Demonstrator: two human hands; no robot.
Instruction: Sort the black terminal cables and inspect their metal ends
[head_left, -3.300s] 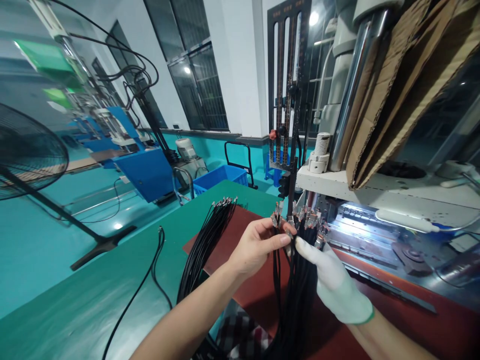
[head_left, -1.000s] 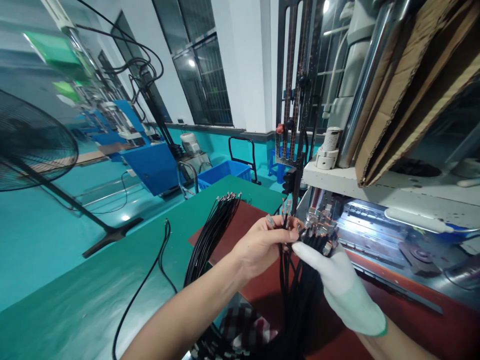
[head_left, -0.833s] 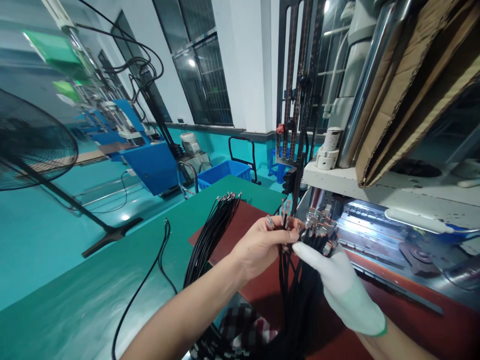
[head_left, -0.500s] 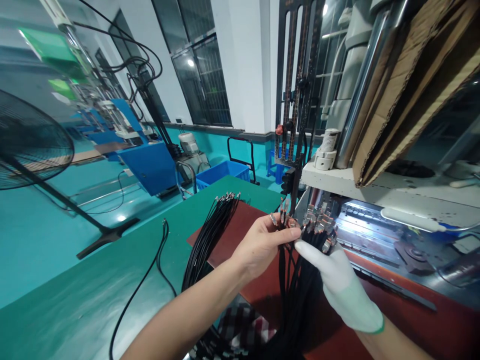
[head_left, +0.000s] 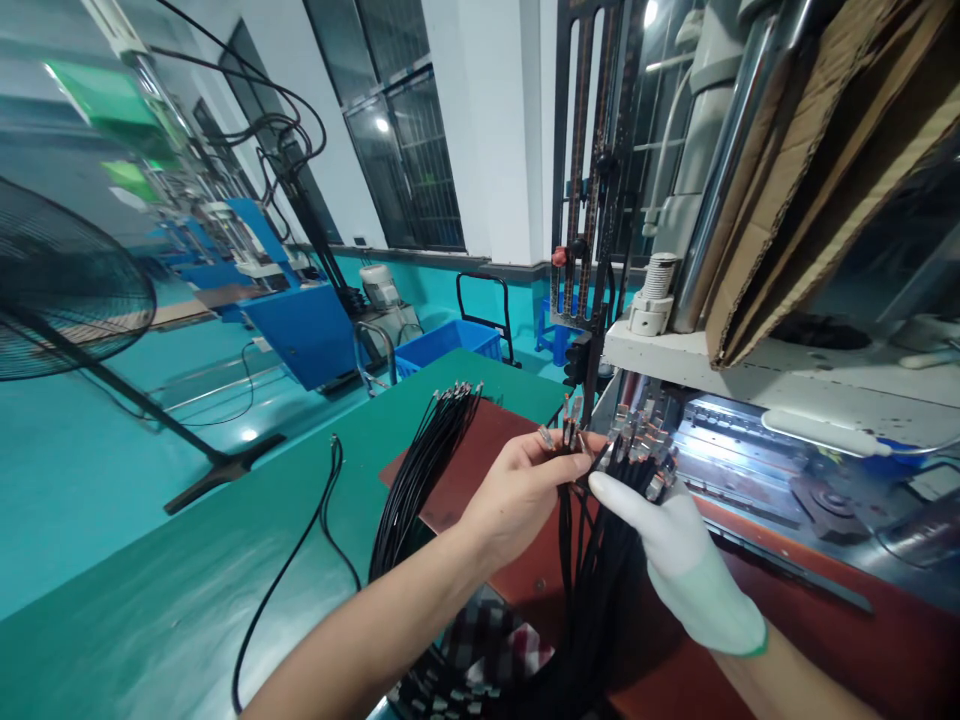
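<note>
My bare left hand point(head_left: 529, 485) pinches several black cables near their metal-tipped ends, which stick up above the fingers. Beside it my right hand point(head_left: 675, 535), in a white glove, is closed around a thick bundle of black cables point(head_left: 604, 600). Shiny metal connectors point(head_left: 641, 435) crowd the top of that bundle, and the cables hang down below. The fingertips of both hands nearly meet between the two groups. Another bundle of black cables point(head_left: 420, 470) lies to the left on a reddish-brown board point(head_left: 499, 440).
The green table point(head_left: 180, 610) carries a single looped black cable point(head_left: 289, 560). A press machine point(head_left: 750, 365) with a lit bed and cardboard point(head_left: 795, 190) stands at the right. Further off are a blue crate point(head_left: 450, 345), a trolley handle and a floor fan point(head_left: 75, 290).
The left fingers have shifted slightly, and the left thumb has drawn back a little from the right hand's bundle. The right hand keeps its grip. The view has moved slightly.
</note>
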